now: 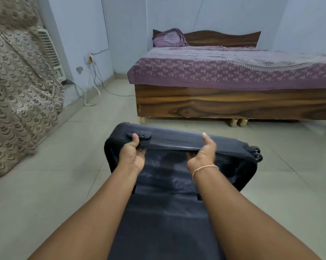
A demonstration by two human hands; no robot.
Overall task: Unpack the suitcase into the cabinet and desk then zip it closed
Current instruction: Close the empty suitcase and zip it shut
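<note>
- Dark suitcase (177, 177) lies flat on the tiled floor (45, 184), right in front of the person, lid edge lifted.
- Left hand (133, 155) grips the lid rim near the combination lock (139, 136), thumb on top, fingers curled under.
- Right hand (203, 156) grips the same rim further right, thumb up.
- Lid looks like soft fabric, probably floppy and light; hold it at the stiff rim with both hands. Contents can't be made out.
- Wheels (257, 152) at right end.
- Bed (233, 87) beyond; curtain (17, 91) left.
</note>
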